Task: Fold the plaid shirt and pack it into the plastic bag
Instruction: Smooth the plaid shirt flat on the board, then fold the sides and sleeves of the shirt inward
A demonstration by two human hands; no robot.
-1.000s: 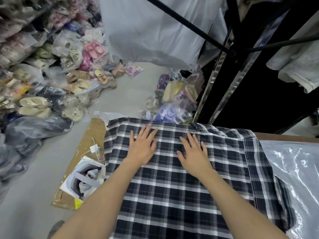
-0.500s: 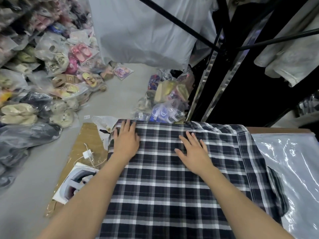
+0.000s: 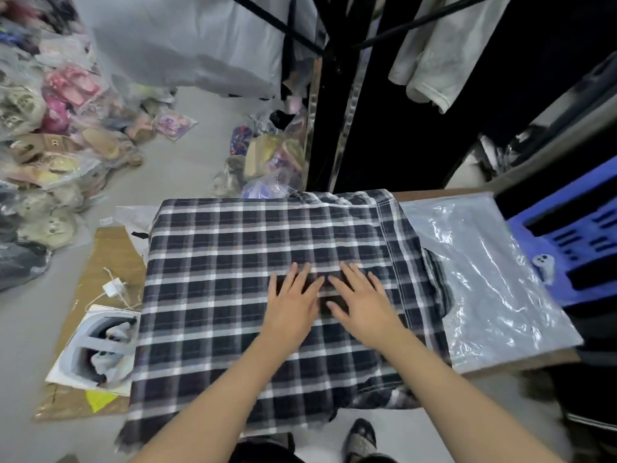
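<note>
Plaid shirt (image 3: 217, 279) lies flat, covering most of the tabletop (image 3: 440, 194), its near hem hanging off the edge toward me. Left hand (image 3: 290, 309) and right hand (image 3: 364, 312) rest open on it, palms down, fingers spread, nearly touching right of centre. Half a second back they were apart near the far edge, the left one at the far-left corner, so I read a smoothing pass. Cloth looks flat and ready for the first fold; nothing packed yet. Plastic bag (image 3: 494, 289) lies flat just right, the shirt's right edge touching it. Blue crate (image 3: 581, 242) crowds the bag's far side. Left edge meets cardboard (image 3: 113, 255) and a charger (image 3: 113, 288); most open room is over the shirt itself.
</note>
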